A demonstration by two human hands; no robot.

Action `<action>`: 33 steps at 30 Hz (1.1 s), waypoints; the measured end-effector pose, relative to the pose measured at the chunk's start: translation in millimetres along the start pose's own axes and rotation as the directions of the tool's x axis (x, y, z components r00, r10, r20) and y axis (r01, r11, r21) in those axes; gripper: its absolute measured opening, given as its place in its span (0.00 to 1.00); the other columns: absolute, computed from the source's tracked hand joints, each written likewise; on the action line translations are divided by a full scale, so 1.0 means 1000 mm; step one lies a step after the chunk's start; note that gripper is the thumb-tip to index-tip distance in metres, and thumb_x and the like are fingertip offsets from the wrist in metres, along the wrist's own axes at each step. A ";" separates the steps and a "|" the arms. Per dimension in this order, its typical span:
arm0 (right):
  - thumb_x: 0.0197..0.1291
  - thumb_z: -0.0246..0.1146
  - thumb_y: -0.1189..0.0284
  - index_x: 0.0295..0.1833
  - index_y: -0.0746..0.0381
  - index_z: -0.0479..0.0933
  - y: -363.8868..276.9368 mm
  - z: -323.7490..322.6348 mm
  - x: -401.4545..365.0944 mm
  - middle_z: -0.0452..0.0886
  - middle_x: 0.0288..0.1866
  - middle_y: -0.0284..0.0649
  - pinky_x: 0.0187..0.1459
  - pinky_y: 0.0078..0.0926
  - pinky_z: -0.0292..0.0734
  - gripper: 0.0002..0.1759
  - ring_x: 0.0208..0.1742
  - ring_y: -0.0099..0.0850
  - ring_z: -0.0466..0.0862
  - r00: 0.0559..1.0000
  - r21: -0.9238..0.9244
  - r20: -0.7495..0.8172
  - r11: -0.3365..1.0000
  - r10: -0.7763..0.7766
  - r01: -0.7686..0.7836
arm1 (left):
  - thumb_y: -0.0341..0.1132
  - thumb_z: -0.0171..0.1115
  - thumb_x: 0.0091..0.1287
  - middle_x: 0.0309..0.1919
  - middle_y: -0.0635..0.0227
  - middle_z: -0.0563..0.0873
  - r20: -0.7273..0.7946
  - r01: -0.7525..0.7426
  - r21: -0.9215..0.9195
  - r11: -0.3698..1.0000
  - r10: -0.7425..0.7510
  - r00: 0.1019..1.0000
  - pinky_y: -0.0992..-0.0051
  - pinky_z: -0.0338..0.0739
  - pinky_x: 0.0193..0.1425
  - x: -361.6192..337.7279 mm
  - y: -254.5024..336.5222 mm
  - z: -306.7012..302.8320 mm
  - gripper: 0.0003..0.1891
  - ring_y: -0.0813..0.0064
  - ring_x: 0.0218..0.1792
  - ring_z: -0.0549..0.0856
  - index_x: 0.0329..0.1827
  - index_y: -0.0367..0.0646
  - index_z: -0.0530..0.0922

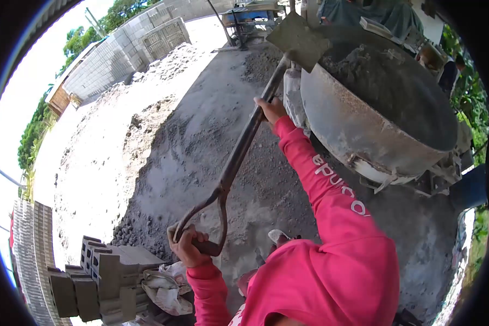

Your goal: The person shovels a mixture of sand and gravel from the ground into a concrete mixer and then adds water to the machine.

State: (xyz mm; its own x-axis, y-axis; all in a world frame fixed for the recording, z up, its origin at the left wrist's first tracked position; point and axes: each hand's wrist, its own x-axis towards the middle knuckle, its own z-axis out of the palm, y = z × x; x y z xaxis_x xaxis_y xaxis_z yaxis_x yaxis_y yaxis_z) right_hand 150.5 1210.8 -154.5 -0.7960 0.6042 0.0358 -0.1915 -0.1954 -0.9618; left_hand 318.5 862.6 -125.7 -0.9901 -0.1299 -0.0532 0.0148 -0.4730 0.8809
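A long shovel (243, 142) runs diagonally across the view. Its flat, square blade (298, 39) is raised at the near-left rim of a large round metal mixing pan (358, 117). Grey mix (372, 70) lies inside the pan, heaped toward the back. My left hand (187, 244) is closed around the D-shaped grip at the shovel's lower end. Farther up, my right hand (271, 110) wraps around the shaft below the blade. Both arms are in pink sleeves. Whether the blade carries any mix is hard to make out.
Stacked hollow concrete blocks (106, 277) and a crumpled white sack (167, 288) stand at lower left. Grey gravelly ground (201, 146) spreads beneath the shovel. Block walls (114, 60) rise at the back left. Part of another person (448, 73) shows behind the pan.
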 end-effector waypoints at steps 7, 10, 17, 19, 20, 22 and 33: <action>0.53 0.59 0.61 0.34 0.64 0.68 -0.072 -0.164 0.142 0.71 0.22 0.37 0.25 0.28 0.75 0.16 0.21 0.33 0.76 0.989 0.182 -0.141 0.983 0.043 -0.017 | 0.24 0.62 0.47 0.19 0.65 0.74 0.743 -0.902 0.173 0.396 0.548 0.383 0.76 0.69 0.19 0.004 -0.015 0.196 0.14 0.74 0.14 0.73 0.37 0.38 0.69; 0.52 0.62 0.64 0.39 0.62 0.64 -0.083 -0.180 0.115 0.68 0.27 0.38 0.30 0.38 0.78 0.18 0.26 0.35 0.74 0.985 0.303 -0.170 0.953 0.034 0.019 | 0.22 0.63 0.43 0.17 0.65 0.73 0.837 -0.967 -0.002 0.255 0.530 0.138 0.76 0.68 0.19 0.004 -0.026 0.196 0.17 0.68 0.14 0.72 0.37 0.38 0.69; 0.50 0.62 0.62 0.31 0.61 0.67 -0.046 -0.150 0.065 0.70 0.24 0.35 0.24 0.32 0.75 0.15 0.21 0.30 0.73 0.990 0.199 -0.140 0.980 0.025 0.003 | 0.19 0.62 0.36 0.16 0.67 0.70 0.864 -0.985 -0.078 0.155 0.503 0.011 0.74 0.66 0.17 0.022 -0.069 0.092 0.21 0.68 0.15 0.73 0.37 0.40 0.69; 0.50 0.60 0.59 0.29 0.61 0.69 -0.014 -0.152 0.068 0.70 0.20 0.34 0.21 0.29 0.73 0.15 0.17 0.28 0.74 0.978 0.035 -0.190 0.996 0.089 -0.084 | 0.21 0.62 0.36 0.16 0.67 0.70 0.865 -0.985 -0.037 0.169 0.500 0.054 0.73 0.66 0.19 0.018 -0.076 0.075 0.21 0.68 0.16 0.72 0.37 0.40 0.69; 0.50 0.61 0.59 0.31 0.62 0.70 -0.013 -0.148 0.062 0.72 0.22 0.35 0.20 0.27 0.72 0.16 0.20 0.28 0.76 0.985 0.015 -0.168 0.999 0.046 -0.044 | 0.22 0.61 0.36 0.17 0.68 0.69 0.848 -0.986 -0.046 0.162 0.529 0.047 0.71 0.66 0.21 0.023 -0.079 0.072 0.21 0.68 0.16 0.71 0.37 0.41 0.70; 0.49 0.62 0.58 0.33 0.64 0.72 -0.034 -0.123 0.024 0.73 0.24 0.34 0.22 0.24 0.72 0.18 0.21 0.27 0.75 0.991 -0.110 -0.136 0.993 0.016 -0.031 | 0.17 0.62 0.38 0.16 0.67 0.71 0.818 -0.968 0.055 0.246 0.545 0.185 0.71 0.68 0.22 0.009 -0.083 0.036 0.21 0.68 0.17 0.74 0.37 0.40 0.68; 0.50 0.62 0.73 0.28 0.64 0.66 0.214 0.079 -0.221 0.70 0.22 0.38 0.28 0.24 0.78 0.10 0.23 0.32 0.77 0.875 -0.073 0.159 0.889 0.457 -0.451 | 0.18 0.53 0.45 0.21 0.66 0.76 -0.483 0.089 -0.120 0.989 -0.137 0.865 0.81 0.68 0.21 -0.191 -0.106 -0.308 0.14 0.78 0.17 0.74 0.37 0.35 0.70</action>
State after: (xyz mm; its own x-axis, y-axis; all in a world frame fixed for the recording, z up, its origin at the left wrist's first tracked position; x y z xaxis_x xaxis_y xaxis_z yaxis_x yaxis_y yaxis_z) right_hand 239.8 974.2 -346.3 -0.8752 0.3169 -0.3654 0.2311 -0.3897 -0.8915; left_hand 548.5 669.4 -353.7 -0.7907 -0.4690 -0.3936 -0.0570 -0.5836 0.8100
